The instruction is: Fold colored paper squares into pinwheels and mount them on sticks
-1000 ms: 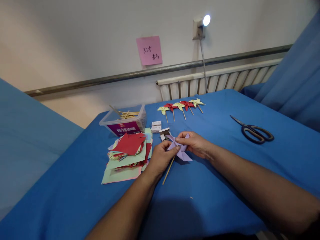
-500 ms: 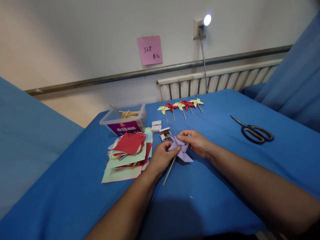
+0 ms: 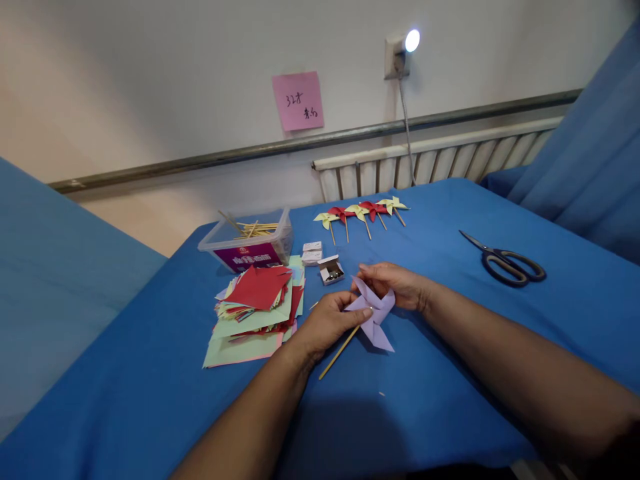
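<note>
The left hand is curled closed around the upper end of a thin wooden stick, its thumb pressed on the near blade of a lilac folded-paper pinwheel that sits at the stick's top. The right hand comes in from the other side, fingers bent and pinching the far edge of the same pinwheel near its centre (exactly which fold it grips is hidden behind the paper). The pinwheel is thus held between both hands just above the blue cloth-covered tabletop, roughly in the middle of it, with the stick slanting down towards the person.

Just beyond the hands lies a small open cardboard box with small metal pieces inside, and behind it two small white closed boxes. To the left of the left hand is a loose pile of red, green and pink paper squares. Behind that pile stands a clear plastic tub with a purple label, holding more wooden sticks. Further back, a row of finished yellow and red paper pinwheels lies near the tabletop's far edge. Well apart on the right rest black-handled scissors. On the wall are a pink sticky note and a lit plug-in lamp.
</note>
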